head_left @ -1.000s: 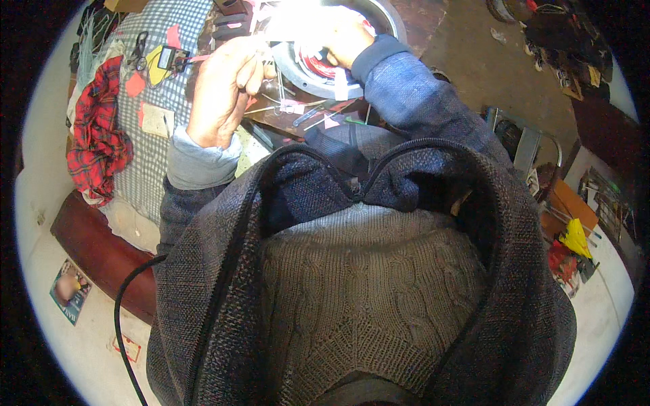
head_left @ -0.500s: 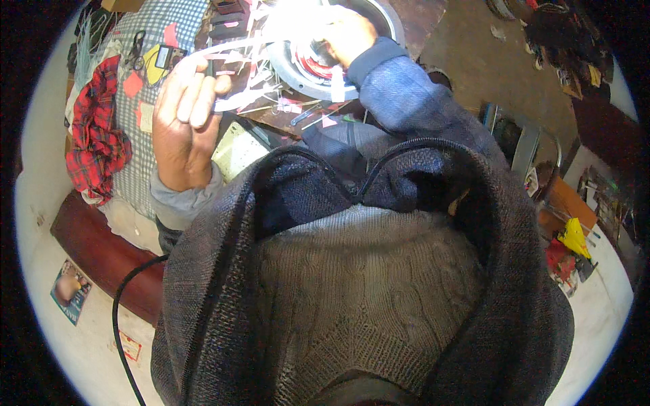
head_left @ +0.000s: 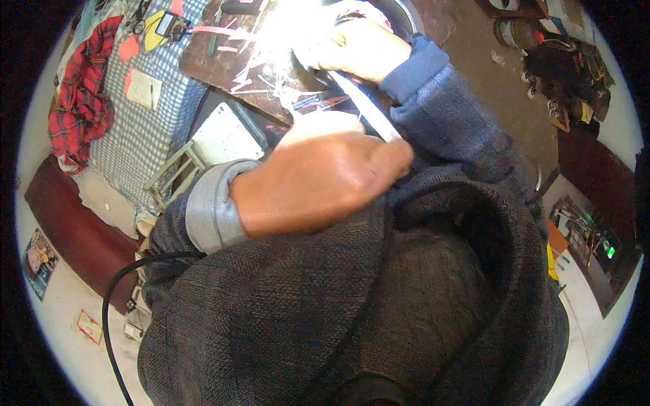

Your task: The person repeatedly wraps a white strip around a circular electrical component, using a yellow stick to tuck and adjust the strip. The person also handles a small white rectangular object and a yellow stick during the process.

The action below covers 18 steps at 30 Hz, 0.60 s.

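A flat white strip [head_left: 369, 105], like binding tape, runs taut from under my right hand toward my body. Its near end is pinched in my left hand [head_left: 321, 176], which crosses in front of my chest with its back upward. My right hand [head_left: 365, 51] lies curled over the near side of a round metal housing [head_left: 408, 17], at the strip's other end. Its fingertips are lost in strong glare, so what they grip cannot be made out. Inside the housing, pale and reddish material shows beyond my right hand.
Thin paper scraps and strips litter the dark worktop [head_left: 203, 61]. Small hand tools [head_left: 308, 101] lie near its front edge. At left, a checked cloth [head_left: 132, 111] carries a notepad [head_left: 143, 89], a small meter [head_left: 164, 24] and red plaid fabric [head_left: 84, 101]. A pale stool [head_left: 227, 132] stands nearby.
My left hand has swung from the left across to the right, near my chest, drawing the white strip with it. My right hand has shifted slightly nearer, and the whole view has turned.
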Available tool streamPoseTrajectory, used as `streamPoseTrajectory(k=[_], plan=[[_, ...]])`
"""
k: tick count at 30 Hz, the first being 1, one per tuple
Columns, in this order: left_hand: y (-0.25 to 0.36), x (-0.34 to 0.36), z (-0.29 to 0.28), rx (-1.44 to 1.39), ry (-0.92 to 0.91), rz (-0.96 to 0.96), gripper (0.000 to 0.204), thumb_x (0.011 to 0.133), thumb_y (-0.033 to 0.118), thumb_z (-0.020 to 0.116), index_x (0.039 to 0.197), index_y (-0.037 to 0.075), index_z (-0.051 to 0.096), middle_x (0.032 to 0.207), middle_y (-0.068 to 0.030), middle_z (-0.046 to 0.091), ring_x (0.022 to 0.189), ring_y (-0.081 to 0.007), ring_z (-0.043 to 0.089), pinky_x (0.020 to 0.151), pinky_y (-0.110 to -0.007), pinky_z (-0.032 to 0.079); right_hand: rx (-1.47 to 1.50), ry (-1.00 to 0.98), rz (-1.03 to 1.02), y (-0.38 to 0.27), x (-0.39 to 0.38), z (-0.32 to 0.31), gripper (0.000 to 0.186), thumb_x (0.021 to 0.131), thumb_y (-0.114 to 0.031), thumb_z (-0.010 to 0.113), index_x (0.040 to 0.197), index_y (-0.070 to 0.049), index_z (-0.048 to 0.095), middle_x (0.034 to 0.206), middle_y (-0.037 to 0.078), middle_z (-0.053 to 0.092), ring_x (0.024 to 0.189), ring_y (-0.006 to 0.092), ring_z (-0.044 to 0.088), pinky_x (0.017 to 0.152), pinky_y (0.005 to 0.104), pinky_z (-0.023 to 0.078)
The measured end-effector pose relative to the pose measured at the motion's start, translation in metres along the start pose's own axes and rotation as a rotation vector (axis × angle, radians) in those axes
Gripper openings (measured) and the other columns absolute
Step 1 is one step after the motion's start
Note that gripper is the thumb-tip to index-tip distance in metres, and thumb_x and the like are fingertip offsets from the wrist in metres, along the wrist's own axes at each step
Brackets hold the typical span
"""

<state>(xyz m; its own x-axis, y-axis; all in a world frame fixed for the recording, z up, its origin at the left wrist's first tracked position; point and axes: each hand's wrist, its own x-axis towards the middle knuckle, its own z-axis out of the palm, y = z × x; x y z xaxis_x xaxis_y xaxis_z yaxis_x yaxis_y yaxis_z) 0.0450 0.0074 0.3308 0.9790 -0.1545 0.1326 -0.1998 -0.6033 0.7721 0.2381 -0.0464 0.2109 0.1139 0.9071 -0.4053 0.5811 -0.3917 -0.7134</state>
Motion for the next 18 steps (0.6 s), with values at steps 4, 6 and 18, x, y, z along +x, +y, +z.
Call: streamPoseTrajectory(k=[4, 6, 18], plan=[[0.000, 0.005, 0.003, -0.053, 0.066, 0.238, 0.036, 0.078, 0.013, 0.069, 0.112, 0.001, 0.067, 0.079, -0.0096, 0.062, 0.076, -0.0281, 0.066, 0.065, -0.040, 0.054, -0.010, 0.064, -0.193, -0.013, -0.025, -0.014, 0.035, 0.098, -0.035, 0.066, 0.082, -0.005, 0.071, 0.066, 0.007, 0.061, 0.058, 0.0155, 0.053, 0.060, 0.0333, 0.044], [-0.005, -0.002, 0.009, -0.066, 0.253, 0.171, 0.036, 0.083, 0.009, 0.072, 0.117, -0.001, 0.066, 0.085, -0.0104, 0.066, 0.075, -0.0291, 0.067, 0.066, -0.040, 0.055, 0.094, 0.090, -0.168, -0.021, -0.036, -0.022, 0.031, 0.098, -0.032, 0.066, 0.086, -0.004, 0.070, 0.068, 0.006, 0.062, 0.058, 0.0131, 0.052, 0.057, 0.0305, 0.043], [-0.185, -0.013, 0.098, 0.059, 0.773, 0.072, 0.017, 0.095, 0.007, 0.058, 0.105, 0.000, 0.070, 0.097, -0.0179, 0.072, 0.091, -0.0362, 0.070, 0.084, -0.045, 0.054, -0.571, 0.281, -0.543, -0.062, -0.035, -0.019, 0.020, 0.097, -0.013, 0.066, 0.116, -0.008, 0.071, 0.080, 0.009, 0.066, 0.064, 0.0227, 0.058, 0.061, 0.0326, 0.048]])
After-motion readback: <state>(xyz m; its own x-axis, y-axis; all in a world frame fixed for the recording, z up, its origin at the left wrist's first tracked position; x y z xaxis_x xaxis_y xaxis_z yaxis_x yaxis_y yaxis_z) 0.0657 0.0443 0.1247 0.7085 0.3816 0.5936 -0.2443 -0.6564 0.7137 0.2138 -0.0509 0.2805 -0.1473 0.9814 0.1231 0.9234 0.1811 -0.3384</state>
